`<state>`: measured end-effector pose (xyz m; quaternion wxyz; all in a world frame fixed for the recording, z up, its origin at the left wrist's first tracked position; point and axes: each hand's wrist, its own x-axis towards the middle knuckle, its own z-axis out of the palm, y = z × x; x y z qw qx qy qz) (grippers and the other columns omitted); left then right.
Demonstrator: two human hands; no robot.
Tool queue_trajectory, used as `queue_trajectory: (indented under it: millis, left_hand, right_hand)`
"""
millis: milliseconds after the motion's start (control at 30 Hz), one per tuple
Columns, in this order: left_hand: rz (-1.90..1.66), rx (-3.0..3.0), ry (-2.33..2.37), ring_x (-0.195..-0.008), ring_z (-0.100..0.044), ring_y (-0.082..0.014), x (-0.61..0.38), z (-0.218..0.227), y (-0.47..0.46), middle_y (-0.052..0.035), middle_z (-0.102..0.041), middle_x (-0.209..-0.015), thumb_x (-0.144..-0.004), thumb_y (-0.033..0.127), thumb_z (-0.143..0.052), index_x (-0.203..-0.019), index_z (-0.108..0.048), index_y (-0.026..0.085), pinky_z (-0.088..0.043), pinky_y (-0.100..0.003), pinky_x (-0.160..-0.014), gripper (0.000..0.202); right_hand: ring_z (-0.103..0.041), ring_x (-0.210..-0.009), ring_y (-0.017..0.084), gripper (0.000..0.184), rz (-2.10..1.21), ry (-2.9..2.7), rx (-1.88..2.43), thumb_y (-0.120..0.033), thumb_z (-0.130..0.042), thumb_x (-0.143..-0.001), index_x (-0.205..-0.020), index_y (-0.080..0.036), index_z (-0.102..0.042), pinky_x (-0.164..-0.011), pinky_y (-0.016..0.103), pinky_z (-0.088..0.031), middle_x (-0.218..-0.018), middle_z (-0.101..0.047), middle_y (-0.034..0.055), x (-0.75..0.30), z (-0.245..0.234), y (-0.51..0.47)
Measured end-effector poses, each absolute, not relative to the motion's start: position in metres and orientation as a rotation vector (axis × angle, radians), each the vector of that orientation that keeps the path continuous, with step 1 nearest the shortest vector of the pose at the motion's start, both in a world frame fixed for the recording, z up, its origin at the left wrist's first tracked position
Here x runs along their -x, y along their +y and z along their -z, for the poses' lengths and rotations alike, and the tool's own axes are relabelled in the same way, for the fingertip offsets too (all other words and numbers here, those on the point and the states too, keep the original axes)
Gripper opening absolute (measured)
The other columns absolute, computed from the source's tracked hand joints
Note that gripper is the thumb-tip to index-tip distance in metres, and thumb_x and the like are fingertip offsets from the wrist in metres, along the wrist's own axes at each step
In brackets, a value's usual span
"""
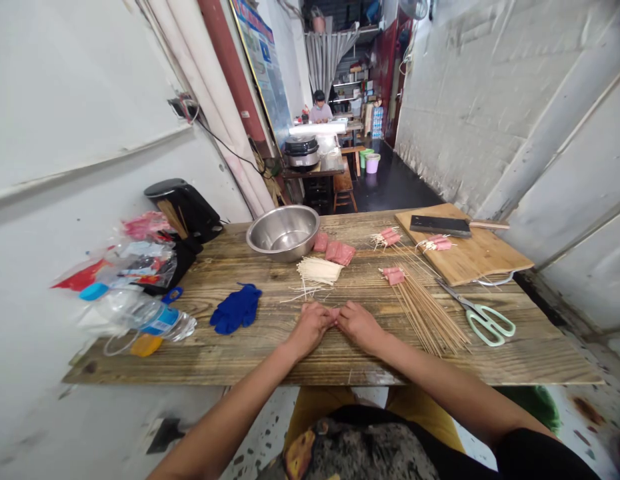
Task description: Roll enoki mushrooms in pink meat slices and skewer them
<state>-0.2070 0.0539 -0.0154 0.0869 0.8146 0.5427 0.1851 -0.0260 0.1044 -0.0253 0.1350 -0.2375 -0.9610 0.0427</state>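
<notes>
My left hand (313, 325) and my right hand (357, 325) meet near the table's front edge. Their fingers close on a small pink meat slice (333, 316), mostly hidden by the fingertips. Just beyond them lies a pile of pale enoki mushrooms (320, 270), with loose strands in front. Flat meat slices (340, 253) sit behind the pile. To the right, a meat roll with pale ends (393, 275) rests at the tips of a fan of bamboo skewers (430, 313). More rolls (387, 237) lie farther back.
A steel bowl (283, 233) stands at the back. On the right are a cutting board (490, 252) with a cleaver (440, 226) and rolls, and green-handled scissors (490, 325). A blue glove (236, 309), a water bottle (163, 320) and plastic bags (140, 257) are left. Another person (320, 110) sits far back.
</notes>
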Motion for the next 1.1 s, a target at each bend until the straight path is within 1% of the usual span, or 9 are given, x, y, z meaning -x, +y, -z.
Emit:
queue_trajectory:
  millis: [133,233,367,433,633,767,867,967,1100]
  left_hand:
    - [-0.595,-2.305,1.680,-0.089,-0.054,-0.0190,0.205,0.013,0.051,-0.0033,-0.070,-0.090,-0.093,0.034,-0.051,-0.091,-0.074,0.028,-0.033,-0.035,-0.080,0.024]
    - [-0.676,-2.255,1.747,-0.090,-0.055,-0.0190,0.201,0.016,0.046,-0.0035,-0.070,-0.095,-0.093,0.033,-0.051,-0.098,-0.073,0.030,-0.034,-0.034,-0.079,0.023]
    - [-0.774,-2.371,1.791,-0.096,-0.054,-0.0204,0.198,0.028,0.037,-0.0069,-0.069,-0.105,-0.095,0.031,-0.048,-0.114,-0.067,0.026,-0.035,-0.036,-0.083,0.027]
    - [-0.809,-2.430,1.785,-0.098,-0.054,-0.0203,0.199,0.033,0.035,-0.0074,-0.069,-0.108,-0.095,0.029,-0.047,-0.116,-0.066,0.025,-0.034,-0.038,-0.086,0.028]
    - [-0.754,-2.409,1.755,-0.091,-0.056,-0.0189,0.202,0.030,0.042,-0.0041,-0.072,-0.100,-0.095,0.029,-0.048,-0.103,-0.071,0.028,-0.033,-0.037,-0.085,0.024]
    - [-0.738,-2.321,1.734,-0.086,-0.058,-0.0188,0.201,0.021,0.049,-0.0029,-0.073,-0.094,-0.095,0.030,-0.048,-0.094,-0.074,0.029,-0.034,-0.036,-0.082,0.026]
    - [-0.747,-2.274,1.732,-0.084,-0.058,-0.0187,0.201,0.020,0.051,-0.0032,-0.073,-0.092,-0.094,0.030,-0.049,-0.091,-0.075,0.028,-0.035,-0.035,-0.080,0.026]
    - [-0.729,-2.277,1.758,-0.085,-0.057,-0.0186,0.200,0.022,0.049,-0.0043,-0.073,-0.092,-0.095,0.031,-0.048,-0.094,-0.074,0.027,-0.035,-0.036,-0.080,0.026]
    - [-0.680,-2.369,1.839,-0.093,-0.053,-0.0210,0.195,0.025,0.043,-0.0074,-0.070,-0.097,-0.093,0.030,-0.051,-0.103,-0.070,0.024,-0.034,-0.038,-0.082,0.022]
  right_hand:
    - [-0.047,-0.081,0.018,0.033,-0.138,-2.818,0.615,-0.025,-0.038,-0.098,-0.087,-0.014,-0.067,-0.076,0.031,-0.037,-0.082,-0.061,0.0078,0.029,0.033,0.115]
    - [-0.046,-0.077,0.017,0.036,-0.184,-2.875,0.554,-0.026,-0.037,-0.098,-0.082,-0.014,-0.067,-0.075,0.031,-0.036,-0.080,-0.061,0.0073,0.032,0.030,0.122]
    - [-0.045,-0.073,0.016,0.037,-0.240,-2.912,0.536,-0.023,-0.036,-0.098,-0.079,-0.014,-0.066,-0.078,0.031,-0.034,-0.080,-0.062,0.0064,0.034,0.023,0.126]
    - [-0.045,-0.070,0.015,0.038,-0.280,-2.907,0.544,-0.024,-0.035,-0.099,-0.080,-0.014,-0.066,-0.078,0.031,-0.034,-0.079,-0.062,0.0057,0.035,0.020,0.128]
    - [-0.048,-0.075,0.016,0.036,-0.286,-2.928,0.662,-0.029,-0.041,-0.097,-0.078,-0.014,-0.067,-0.076,0.030,-0.036,-0.077,-0.061,0.0065,0.036,0.015,0.125]
    - [-0.048,-0.088,0.021,0.028,-0.079,-2.832,0.802,-0.020,-0.040,-0.097,-0.093,-0.012,-0.066,-0.078,0.033,-0.036,-0.088,-0.061,0.0104,0.034,0.018,0.105]
    - [-0.047,-0.090,0.022,0.025,-0.042,-2.826,0.764,-0.017,-0.041,-0.095,-0.099,-0.011,-0.065,-0.078,0.034,-0.037,-0.091,-0.061,0.0112,0.033,0.021,0.099]
    - [-0.047,-0.085,0.020,0.028,-0.145,-2.859,0.699,-0.019,-0.040,-0.096,-0.089,-0.012,-0.066,-0.077,0.033,-0.036,-0.086,-0.061,0.0100,0.035,0.020,0.111]
    - [-0.047,-0.072,0.016,0.035,-0.370,-2.908,0.634,-0.026,-0.044,-0.096,-0.072,-0.014,-0.068,-0.073,0.029,-0.034,-0.073,-0.061,0.0059,0.041,0.013,0.134]
